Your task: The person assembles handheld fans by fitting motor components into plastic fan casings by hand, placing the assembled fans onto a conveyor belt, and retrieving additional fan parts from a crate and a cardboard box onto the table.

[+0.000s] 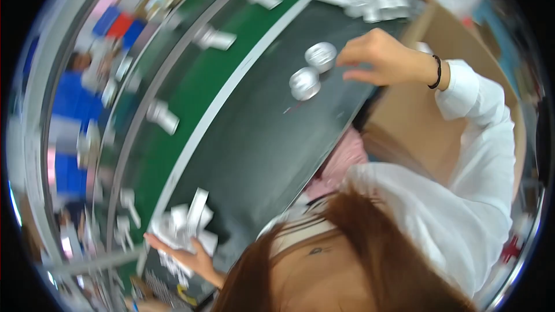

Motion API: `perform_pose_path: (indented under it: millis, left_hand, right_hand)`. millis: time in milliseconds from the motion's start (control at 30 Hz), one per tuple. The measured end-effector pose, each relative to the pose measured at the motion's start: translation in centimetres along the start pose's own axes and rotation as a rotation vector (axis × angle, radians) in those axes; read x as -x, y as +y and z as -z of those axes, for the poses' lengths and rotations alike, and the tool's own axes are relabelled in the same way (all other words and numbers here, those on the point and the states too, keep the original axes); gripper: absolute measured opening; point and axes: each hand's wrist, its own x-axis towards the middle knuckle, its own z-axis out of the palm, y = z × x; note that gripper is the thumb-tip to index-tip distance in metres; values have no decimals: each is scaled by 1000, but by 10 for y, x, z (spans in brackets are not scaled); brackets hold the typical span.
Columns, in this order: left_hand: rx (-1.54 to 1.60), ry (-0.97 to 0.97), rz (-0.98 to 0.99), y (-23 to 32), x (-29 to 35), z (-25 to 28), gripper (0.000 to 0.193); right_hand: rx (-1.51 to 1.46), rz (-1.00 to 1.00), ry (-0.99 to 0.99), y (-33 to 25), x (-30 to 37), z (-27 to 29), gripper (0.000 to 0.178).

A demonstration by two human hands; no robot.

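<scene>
belt items (pixel 215 37): blurred | left hand (pixel 191 254): fingers hidden by white packets (pixel 185 225)

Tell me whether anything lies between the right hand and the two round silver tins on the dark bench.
Nothing visible does. The right hand hovers beside the nearer tin, fingers curled, with only bare dark bench between them. The second tin sits just below, also unobstructed.

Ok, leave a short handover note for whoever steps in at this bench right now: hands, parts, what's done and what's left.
Right hand: empty, fingers curled, hovering right beside two round silver tins on the dark bench, not touching them as far as shows.
Left hand: at the bench's near end, holding a bunch of small white packets.
Done: two tins sit side by side, lids on.
Left: more silver tins piled at the far end; white pieces ride the green belt.
</scene>
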Motion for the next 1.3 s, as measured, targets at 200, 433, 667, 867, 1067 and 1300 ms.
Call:
perform_pose_path:
  millis: [200, 433, 667, 867, 1067, 1300]
  left_hand:
    - [1273, -532, -183, 162, -110, -86, 76]
    - [1431, -1771, -745, 401, -131, -161, 70]
    - [771, -1608, -723, 618, -62, -292, 91]
    - [-87, -1307, -955, 636, -48, -362, 141]
    - [26, -1106, -985, 606, -38, -372, 140]
    - [308, -1400, -594, 598, -32, -366, 117]
  right_hand:
    - [159, -960, 464, 24, 250, 56, 26]
    - [-332, -1727, 475, 20, 519, -19, 67]
    - [-483, -1964, 467, -10, 499, 44, 94]
    - [-399, -1811, 246, 55, 525, 16, 117]
    - [-176, -1863, 324, 102, 477, -56, 94]
    - [51, -1553, 550, 159, 411, -67, 74]
